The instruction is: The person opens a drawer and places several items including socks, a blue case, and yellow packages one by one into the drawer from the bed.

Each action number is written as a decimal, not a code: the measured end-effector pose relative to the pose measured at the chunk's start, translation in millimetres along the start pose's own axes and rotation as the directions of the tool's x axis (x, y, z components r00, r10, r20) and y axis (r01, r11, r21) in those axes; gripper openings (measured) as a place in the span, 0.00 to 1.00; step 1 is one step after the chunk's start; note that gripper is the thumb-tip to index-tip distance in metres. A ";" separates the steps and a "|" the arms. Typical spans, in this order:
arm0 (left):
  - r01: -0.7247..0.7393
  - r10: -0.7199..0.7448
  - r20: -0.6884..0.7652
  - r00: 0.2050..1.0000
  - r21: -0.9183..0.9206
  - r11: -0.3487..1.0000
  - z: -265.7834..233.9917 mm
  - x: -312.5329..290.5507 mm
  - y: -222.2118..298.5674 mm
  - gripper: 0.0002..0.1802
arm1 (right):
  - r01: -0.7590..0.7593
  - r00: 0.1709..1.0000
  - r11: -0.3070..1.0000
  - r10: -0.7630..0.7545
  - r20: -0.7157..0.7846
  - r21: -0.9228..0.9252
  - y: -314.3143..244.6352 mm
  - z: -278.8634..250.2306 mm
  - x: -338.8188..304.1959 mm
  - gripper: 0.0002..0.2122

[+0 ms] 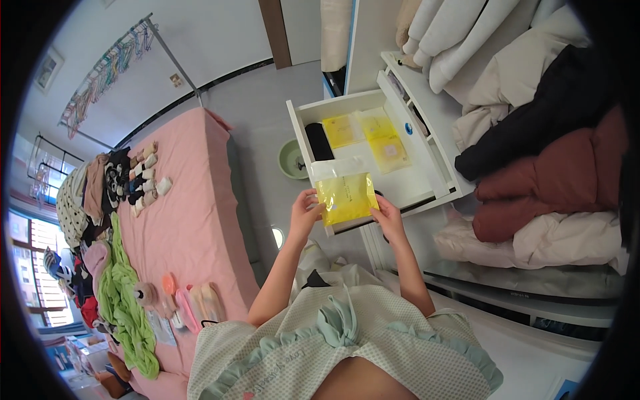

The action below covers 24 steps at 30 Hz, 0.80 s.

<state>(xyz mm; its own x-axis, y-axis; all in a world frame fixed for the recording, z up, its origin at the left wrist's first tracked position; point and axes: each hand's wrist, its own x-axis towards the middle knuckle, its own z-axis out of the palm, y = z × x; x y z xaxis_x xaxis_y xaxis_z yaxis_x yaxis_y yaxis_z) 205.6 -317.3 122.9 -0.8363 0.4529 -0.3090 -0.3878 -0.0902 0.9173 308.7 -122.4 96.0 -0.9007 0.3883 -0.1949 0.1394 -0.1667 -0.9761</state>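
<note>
Between my two hands I hold a shiny yellow plastic packet with a clear top edge. My left hand grips its left side, and my right hand pinches its lower right corner. The packet is held over the near side of an open white drawer. Inside the drawer lie several similar flat yellow packets, with a black item along the left wall. What the packets contain cannot be made out.
Left stands a bed with a pink sheet, bearing rolled socks, a green cloth and other clothes. A green basin sits on the floor by the drawer. Coats, one of them a brown puffer jacket, hang at the right.
</note>
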 end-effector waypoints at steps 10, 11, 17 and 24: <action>0.037 -0.041 0.045 0.998 0.103 0.994 8.5 78.4 -1.7 0.24 | -0.058 0.987 0.994 0.044 -0.155 -0.088 14.0 -4.3 75.8 0.16; -0.006 0.000 0.039 0.999 0.141 0.990 12.3 83.6 -4.1 0.26 | -0.096 0.976 0.994 0.083 -0.200 -0.056 19.0 -4.8 83.1 0.16; -0.008 -0.022 0.127 0.992 0.232 0.973 26.8 136.4 -49.3 0.25 | -0.210 0.935 0.962 0.250 -0.253 0.176 49.2 -22.7 119.2 0.17; 0.044 -0.055 0.027 0.998 0.306 0.951 43.0 182.3 -111.6 0.19 | -0.261 0.933 0.965 0.243 -0.267 -0.034 82.3 -57.7 161.4 0.16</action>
<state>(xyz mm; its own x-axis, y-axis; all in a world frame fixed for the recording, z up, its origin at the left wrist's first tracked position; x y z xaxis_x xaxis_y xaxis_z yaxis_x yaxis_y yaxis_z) 113.0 -186.5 -25.0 -0.8030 0.4810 -0.3518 -0.2869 0.2053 0.9357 198.6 -21.2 -21.3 -0.6964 0.5631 -0.4449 0.3841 -0.2311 -0.8939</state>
